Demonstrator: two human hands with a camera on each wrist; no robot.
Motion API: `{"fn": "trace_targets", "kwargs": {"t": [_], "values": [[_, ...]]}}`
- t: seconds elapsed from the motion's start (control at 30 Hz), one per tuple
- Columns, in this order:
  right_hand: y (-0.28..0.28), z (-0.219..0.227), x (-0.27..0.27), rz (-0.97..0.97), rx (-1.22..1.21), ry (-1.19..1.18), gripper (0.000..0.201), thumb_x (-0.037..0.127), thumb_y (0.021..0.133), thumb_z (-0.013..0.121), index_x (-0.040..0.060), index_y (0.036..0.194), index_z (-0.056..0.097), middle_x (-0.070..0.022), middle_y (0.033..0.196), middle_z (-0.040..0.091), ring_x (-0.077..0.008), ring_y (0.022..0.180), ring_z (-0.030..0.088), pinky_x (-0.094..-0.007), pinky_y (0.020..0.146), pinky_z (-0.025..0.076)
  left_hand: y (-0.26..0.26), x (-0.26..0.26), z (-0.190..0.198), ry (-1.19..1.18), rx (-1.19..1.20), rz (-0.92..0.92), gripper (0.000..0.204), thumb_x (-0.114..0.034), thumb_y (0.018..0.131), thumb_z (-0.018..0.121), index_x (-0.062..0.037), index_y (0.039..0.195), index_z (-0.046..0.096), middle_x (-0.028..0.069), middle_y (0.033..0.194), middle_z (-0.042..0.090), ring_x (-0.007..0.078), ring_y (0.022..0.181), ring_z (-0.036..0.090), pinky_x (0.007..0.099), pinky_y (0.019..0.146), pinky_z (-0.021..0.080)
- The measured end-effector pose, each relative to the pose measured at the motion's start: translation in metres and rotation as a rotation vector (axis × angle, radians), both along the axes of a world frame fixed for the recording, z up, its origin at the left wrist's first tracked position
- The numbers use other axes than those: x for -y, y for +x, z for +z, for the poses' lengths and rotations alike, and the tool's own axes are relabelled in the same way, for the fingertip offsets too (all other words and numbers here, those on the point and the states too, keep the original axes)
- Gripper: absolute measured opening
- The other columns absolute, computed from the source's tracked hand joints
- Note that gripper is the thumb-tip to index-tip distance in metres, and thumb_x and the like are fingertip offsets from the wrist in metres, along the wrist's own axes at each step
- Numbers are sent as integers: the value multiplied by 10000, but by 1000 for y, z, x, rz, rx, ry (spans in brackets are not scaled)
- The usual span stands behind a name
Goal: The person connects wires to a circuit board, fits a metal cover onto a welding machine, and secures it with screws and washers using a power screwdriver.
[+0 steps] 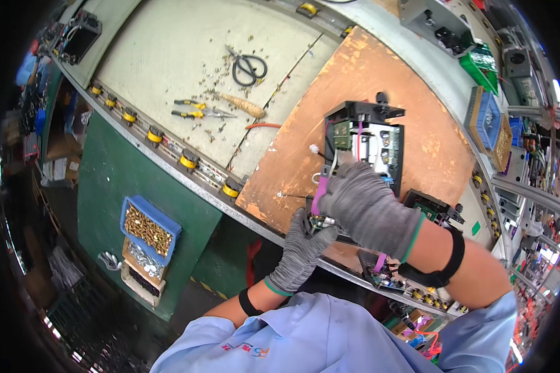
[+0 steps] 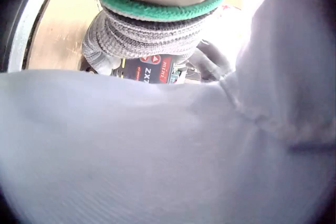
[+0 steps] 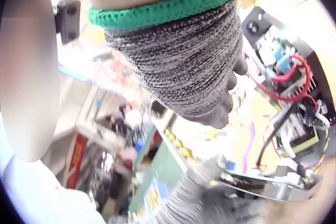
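A printed panel (image 2: 149, 73) is gripped by the gloved left hand (image 1: 302, 252) beside an opened machine (image 1: 354, 112), which is set on a wooden board (image 1: 379, 68). The gloved right hand (image 1: 370, 200) is held by a purple ribbon (image 1: 320, 194); whether anything is pinched cannot be told.

Uncovered black device (image 1: 379, 146) on brown board (image 1: 389, 78); black panel (image 2: 149, 73) marked ZX7.
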State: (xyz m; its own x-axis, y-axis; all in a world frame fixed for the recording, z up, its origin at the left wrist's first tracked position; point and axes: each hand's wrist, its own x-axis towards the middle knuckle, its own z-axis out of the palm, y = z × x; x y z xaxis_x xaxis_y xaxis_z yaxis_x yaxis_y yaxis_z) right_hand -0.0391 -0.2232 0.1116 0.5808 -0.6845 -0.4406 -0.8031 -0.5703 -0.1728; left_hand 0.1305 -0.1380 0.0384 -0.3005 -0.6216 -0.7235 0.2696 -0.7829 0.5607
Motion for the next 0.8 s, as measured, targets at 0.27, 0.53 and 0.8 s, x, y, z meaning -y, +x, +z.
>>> {"fn": "trace_targets", "kwargs": {"t": [0.27, 0.53, 0.8], "values": [[-45, 7, -87, -683, -230, 564, 188, 189, 942, 624, 117, 1058, 753, -165, 1060, 744, -331, 1068, 715, -449, 885, 573, 22, 20, -13, -17, 49, -264, 810, -309, 893, 785, 66, 1467, 353, 90, 1173, 619, 163, 1020, 649, 328, 824, 597], [-36, -122, -94, -1315, 234, 522, 392, 386, 991, 501, 70, 1074, 717, -199, 978, 737, -397, 943, 702, -498, 842, 552, 21, 23, -10, 17, -29, -270, 663, -370, 869, 796, -57, 1378, 510, 52, 1160, 647, 174, 1041, 656, 355, 810, 605], [-39, -106, -82, -1295, -14, 421, 432, 377, 976, 484, 59, 1097, 749, -196, 1068, 748, -385, 1083, 695, -503, 936, 544, 15, 20, -1, 75, 51, -213, 450, -356, 881, 790, -100, 1202, 607, 13, 996, 654, 144, 802, 662, 333, 740, 597]]}}
